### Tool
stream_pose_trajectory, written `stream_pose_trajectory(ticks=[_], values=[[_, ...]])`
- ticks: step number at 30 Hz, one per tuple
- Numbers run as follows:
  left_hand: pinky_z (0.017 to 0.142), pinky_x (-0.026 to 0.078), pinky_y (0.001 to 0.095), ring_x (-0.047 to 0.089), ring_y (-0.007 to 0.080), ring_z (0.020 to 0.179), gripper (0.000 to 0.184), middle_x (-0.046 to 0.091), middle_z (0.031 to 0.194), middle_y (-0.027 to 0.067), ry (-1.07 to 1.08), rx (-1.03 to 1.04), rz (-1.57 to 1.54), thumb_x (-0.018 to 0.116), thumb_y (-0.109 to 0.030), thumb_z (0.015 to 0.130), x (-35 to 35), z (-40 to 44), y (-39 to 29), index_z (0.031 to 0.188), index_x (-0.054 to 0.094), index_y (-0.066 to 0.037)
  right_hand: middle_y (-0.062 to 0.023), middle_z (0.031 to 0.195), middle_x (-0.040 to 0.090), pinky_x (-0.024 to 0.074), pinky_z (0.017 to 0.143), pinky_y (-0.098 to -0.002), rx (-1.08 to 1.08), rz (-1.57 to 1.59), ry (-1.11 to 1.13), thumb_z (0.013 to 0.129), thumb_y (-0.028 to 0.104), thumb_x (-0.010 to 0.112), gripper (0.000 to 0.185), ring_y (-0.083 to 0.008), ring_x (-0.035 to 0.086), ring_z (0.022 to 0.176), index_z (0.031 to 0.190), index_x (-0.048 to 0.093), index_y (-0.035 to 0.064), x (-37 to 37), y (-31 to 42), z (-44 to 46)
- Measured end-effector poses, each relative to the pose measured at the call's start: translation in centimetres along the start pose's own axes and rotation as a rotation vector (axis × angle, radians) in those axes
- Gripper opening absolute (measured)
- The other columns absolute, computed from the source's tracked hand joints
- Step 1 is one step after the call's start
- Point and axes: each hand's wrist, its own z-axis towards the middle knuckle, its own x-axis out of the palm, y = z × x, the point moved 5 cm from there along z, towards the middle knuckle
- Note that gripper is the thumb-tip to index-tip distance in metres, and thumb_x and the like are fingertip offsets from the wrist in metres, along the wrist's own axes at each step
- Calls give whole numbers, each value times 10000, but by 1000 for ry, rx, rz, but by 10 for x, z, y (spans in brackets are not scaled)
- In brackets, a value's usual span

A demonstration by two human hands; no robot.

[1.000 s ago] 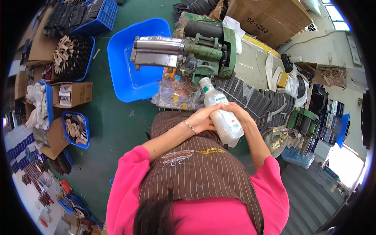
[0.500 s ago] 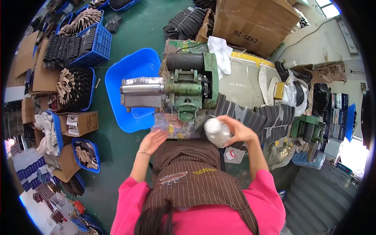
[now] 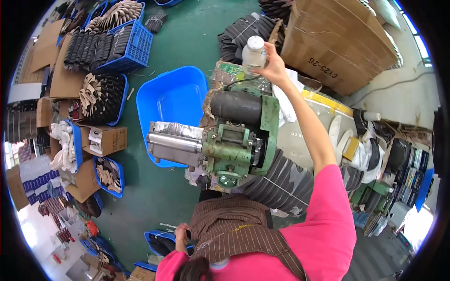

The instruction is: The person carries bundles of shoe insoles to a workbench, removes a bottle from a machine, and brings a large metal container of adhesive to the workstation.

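A clear jar with a white lid (image 3: 254,52) is held upright in my right hand (image 3: 273,64), whose fingers close round its right side. The jar is over the far end of the bench, behind the green machine (image 3: 234,150) with its shiny metal roller (image 3: 176,142). Low by my left side, next to the brown striped apron (image 3: 229,210), is my left hand (image 3: 181,231). Its fingers show only in part, close to something dark, and their grip is unclear.
A blue tub (image 3: 173,100) stands under the roller. Strapped stacks of dark soles (image 3: 276,187) lie right of the machine. A large cardboard box (image 3: 333,47) stands at the back right. Blue crates (image 3: 133,49) of soles line the left.
My right hand has carried the jar from in front of the machine to the far end of the bench. My left hand has moved from the bench's front edge down to my side.
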Motion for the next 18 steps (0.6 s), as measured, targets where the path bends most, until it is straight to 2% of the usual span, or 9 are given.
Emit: stream_pose_trajectory(ticks=[1,2,3,8,12,14,15,18], values=[[798,491,294,633,180,861,258,676,935,88,-107,-45,134,623,-198,854,12,-18,0,1069,646,-58,-203,1192,546,451,921,-399,49,-104,59,556,113,834,841,-368,547,1111,1252,362,94,15,-8,6],[801,485,270,627,148,877,257,682,953,87,-208,-105,261,629,-202,859,26,-39,0,1057,668,-44,-206,1192,546,450,921,-407,36,-119,92,556,117,834,845,-376,545,1110,1252,355,92,28,-18,9],[803,484,269,626,145,878,263,682,958,86,-219,-157,348,630,-205,859,35,-55,3,1062,666,-41,-209,1192,545,449,922,-416,24,-135,126,557,120,834,849,-383,543,1110,1253,349,90,42,-31,10],[810,480,262,619,130,885,297,682,983,80,-134,-251,506,638,-220,859,52,-78,17,1086,658,-30,-240,1208,531,425,958,-429,66,-130,245,577,90,789,807,-402,507,1148,1244,335,73,66,-57,-1],[816,476,256,614,119,890,325,682,1003,75,-89,-225,548,643,-233,859,49,-60,12,1106,651,-21,-258,1242,515,404,986,-410,-3,-29,318,621,16,665,772,-388,487,1193,1303,310,75,53,-56,-2],[819,474,253,612,113,893,339,683,1013,73,-125,-98,459,646,-239,859,44,-43,0,1115,648,-16,-269,1256,509,414,976,-399,82,-67,239,629,-28,547,793,-374,507,1182,1369,289,92,35,-57,-8],[849,464,260,602,121,922,330,678,1024,74,-147,19,352,643,-219,864,43,-37,-11,1109,642,2,-258,1243,525,428,960,-397,127,-40,161,639,-36,537,778,-358,526,1166,1369,302,97,23,-56,-12],[864,456,266,595,139,958,324,668,1048,79,-125,-62,251,636,-205,874,37,-12,-28,1121,633,5,-186,1171,598,482,891,-340,201,64,-150,688,-64,503,687,-256,584,1110,1346,377,89,-27,-22,-49]])
